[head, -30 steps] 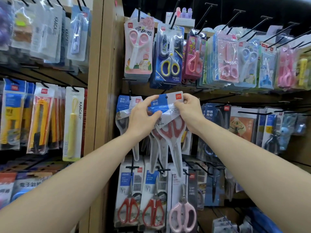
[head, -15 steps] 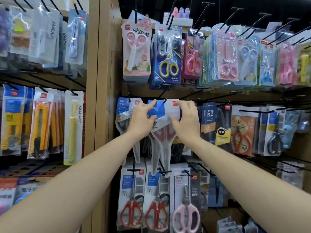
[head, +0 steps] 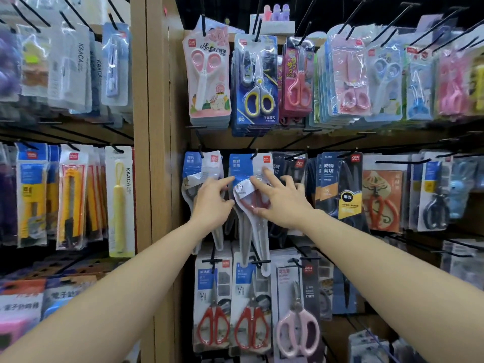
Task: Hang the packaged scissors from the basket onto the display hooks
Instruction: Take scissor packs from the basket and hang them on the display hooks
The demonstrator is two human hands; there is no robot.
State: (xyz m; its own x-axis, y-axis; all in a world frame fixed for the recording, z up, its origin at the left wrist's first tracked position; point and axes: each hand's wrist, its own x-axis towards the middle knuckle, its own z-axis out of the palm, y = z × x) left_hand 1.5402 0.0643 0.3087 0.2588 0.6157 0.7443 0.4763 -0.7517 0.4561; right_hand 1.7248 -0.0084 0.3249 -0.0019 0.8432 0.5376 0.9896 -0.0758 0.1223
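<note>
Head view: the packaged scissors (head: 246, 166), a blue-and-white card with red handles, hang in the middle row of the display. The card's top sits on a black display hook (head: 253, 155), and the pack hangs upright with its point down.

Your left grip (head: 212, 203) is released. Its index fingertip and thumb tip touch the left edge of the pack without closing round it.

Your right grip (head: 282, 203) is also released. Its fingers (head: 269, 176) are spread and straight, lying flat on the front of the pack, with the thumb below them at the red handles.

A matching pack (head: 201, 166) hangs on the next hook to the left, partly behind your left grip. A black-bladed scissors pack (head: 340, 184) hangs to the right, near your right grip.

Below, two red-handled packs (head: 213, 310) hang beside a pink-handled pack (head: 297, 323). A wooden upright (head: 149, 153) separates this bay from the yellow utility knives (head: 70, 192) on the left.
</note>
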